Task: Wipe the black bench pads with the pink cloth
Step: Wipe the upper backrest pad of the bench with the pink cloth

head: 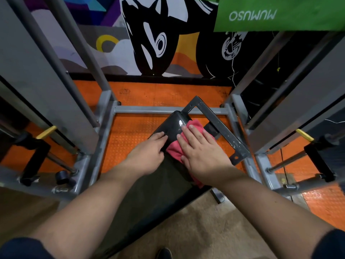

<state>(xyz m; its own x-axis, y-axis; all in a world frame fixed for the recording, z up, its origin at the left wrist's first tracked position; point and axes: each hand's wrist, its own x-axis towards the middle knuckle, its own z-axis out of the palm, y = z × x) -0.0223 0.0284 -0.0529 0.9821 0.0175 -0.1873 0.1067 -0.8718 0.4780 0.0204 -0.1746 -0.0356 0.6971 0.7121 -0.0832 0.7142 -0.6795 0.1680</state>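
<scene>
Fingers [188,136] of the right hand [202,156] lie flat, pressing the pink cloth [174,150] onto the black bench pad [172,126]. Left hand [147,156] rests open on the pad's left edge.

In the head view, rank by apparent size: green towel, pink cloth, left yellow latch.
1. green towel, cut off by the frame
2. pink cloth, partly under the right hand
3. left yellow latch

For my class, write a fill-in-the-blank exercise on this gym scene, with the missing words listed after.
1. The right hand presses a cloth whose colour is ____.
2. The left hand rests on the bench pad, whose colour is ____.
3. The floor mat under the frame is ____.
4. The hanging towel at the top right is ____.

Missing words: pink; black; orange; green
</scene>
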